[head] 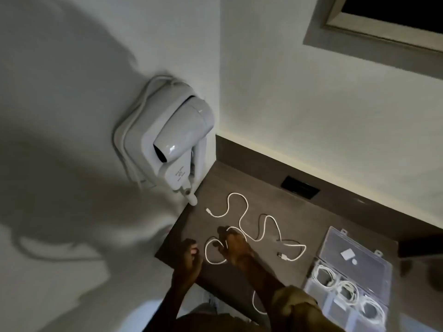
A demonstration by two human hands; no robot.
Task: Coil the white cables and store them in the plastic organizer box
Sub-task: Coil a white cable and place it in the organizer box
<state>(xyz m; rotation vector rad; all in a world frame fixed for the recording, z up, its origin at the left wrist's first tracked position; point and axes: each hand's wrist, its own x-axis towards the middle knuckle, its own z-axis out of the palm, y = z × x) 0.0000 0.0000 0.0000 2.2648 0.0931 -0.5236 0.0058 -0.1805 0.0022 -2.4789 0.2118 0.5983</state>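
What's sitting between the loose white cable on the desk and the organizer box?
Nothing visible. The loose cable lies on bare desk, and the strip across to the open organizer box on the right holds only another white cable. The right hand is already on the loose cable.

White cable (242, 212) lies uncoiled, snaking beyond the right hand (236, 248); open clear box (381, 279) to its right holds coiled cables (345, 289).

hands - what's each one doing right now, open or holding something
left hand: open, fingers loosely curled, holding nothing.
right hand: fingers closed on the white cable.
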